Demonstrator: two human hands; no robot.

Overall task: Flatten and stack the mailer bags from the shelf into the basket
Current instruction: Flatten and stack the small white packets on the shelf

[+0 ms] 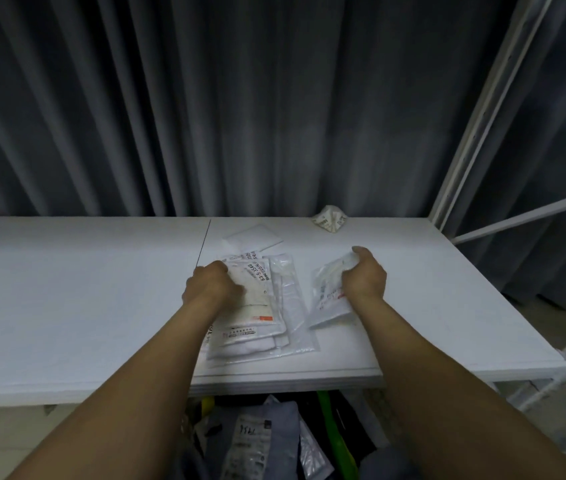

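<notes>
Left hand (210, 284) grips stack (260, 327); right hand (364, 277) clutches loose bag (326, 304). Risk: slick stack fans, slides off near shelf (66, 289) edge.

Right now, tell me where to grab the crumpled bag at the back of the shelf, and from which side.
Pinch the crumpled bag by its raised top folds, coming from the front and above. It sits bunched up at the rear edge of the shelf with the curtain right behind, so no flat edge offers itself and the back is probably closed off.
</notes>
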